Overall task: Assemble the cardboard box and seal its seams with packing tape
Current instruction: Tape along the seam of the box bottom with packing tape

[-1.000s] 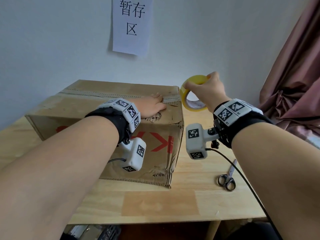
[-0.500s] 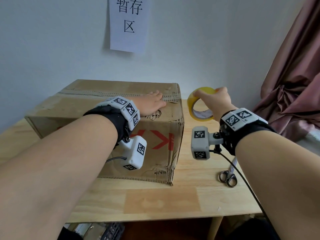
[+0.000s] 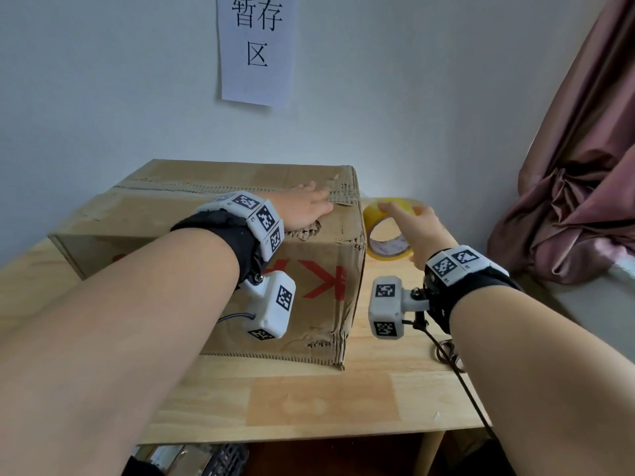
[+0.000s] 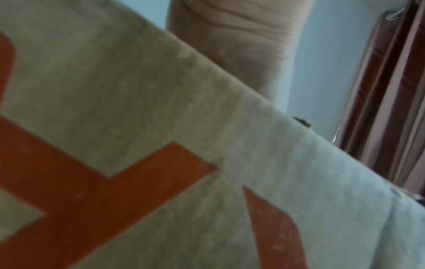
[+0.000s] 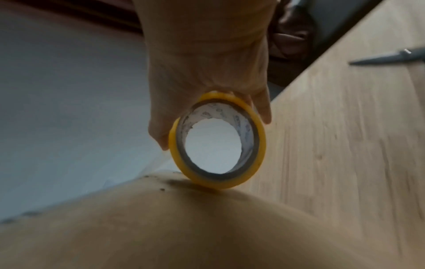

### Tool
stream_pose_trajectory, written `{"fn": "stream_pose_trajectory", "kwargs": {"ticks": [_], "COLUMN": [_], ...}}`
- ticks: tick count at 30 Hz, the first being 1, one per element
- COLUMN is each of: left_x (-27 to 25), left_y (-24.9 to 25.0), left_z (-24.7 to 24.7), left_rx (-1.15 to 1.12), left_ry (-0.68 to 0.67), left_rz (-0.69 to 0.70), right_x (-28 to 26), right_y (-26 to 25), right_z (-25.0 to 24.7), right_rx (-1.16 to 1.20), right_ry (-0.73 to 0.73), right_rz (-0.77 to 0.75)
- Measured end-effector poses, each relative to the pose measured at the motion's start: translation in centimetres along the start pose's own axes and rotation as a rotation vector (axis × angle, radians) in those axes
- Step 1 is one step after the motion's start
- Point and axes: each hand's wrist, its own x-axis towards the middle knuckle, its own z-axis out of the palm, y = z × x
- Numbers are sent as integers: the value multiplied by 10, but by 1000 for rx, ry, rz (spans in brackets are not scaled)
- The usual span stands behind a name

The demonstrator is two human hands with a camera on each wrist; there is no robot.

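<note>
Head view is showing the cardboard box [image 3: 213, 269] lying closed on the wooden table [image 3: 378, 400], its red lettering facing the person. Moving rightward, the left hand [image 3: 302, 209] is lying flat with fingers straight on the box top, pressing beside the centre seam near the right edge. Past that edge, the right hand [image 3: 417, 228] is gripping the yellow packing tape roll [image 3: 386, 242], fingers wrapped over its rim. A second ago the roll was being held up level with the box top; now it is sitting much lower, down beside the box's right side and close to the table, perhaps touching it. That drop suggests the tape is being drawn over the edge and down the side wall, so the top seam run is probably ending and a cut is likely coming. No stretched strip is clearly visible, though. Farthest right, scissors [image 3: 448, 355] are lying on the table, partly hidden behind the right forearm.
</note>
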Motion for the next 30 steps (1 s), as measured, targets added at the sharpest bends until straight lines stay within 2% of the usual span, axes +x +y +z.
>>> {"fn": "stream_pose_trajectory", "kwargs": {"ticks": [2,4,6,8,10,14,17,20,24,27,30], "left_x": [1,2,3,3,0,-14,-27,-43,-63,-62,-44], "left_y": [5,15,27,31,22,-25,-68,-103,-136,-128,-95], "left_z": [-2,-3,-2,-2,-2,-5,-5,-4,-6,-8,-5], "left_rx": [6,42,91,103,68,-6,-51,-62,-64,-33,-82], "left_ry": [-27,-37,-6,39,65,48,33,64,111,127,132], "left_rz": [-21,-22,6,30,29,19,-39,-108,-288,-366,-286], "right_x": [1,-3,-8,-12,-10,-9,-12,-17,-29,-35,-41], "right_y": [-6,-20,-37,-52,-60,-66,-64,-61,-63,-62,-56], "right_z": [-2,-1,8,19,26,27,29,29,32,36,35], "right_rx": [-76,-168,-255,-386,-550,-892,-1129,-1189,-1208,-1233,-1159], "right_ry": [44,100,6,-137,-177,-158,-42,25,-3,-28,-29], "right_rz": [-137,-359,-544,-576,-586,-708,-848,-820,-755,-714,-669]}}
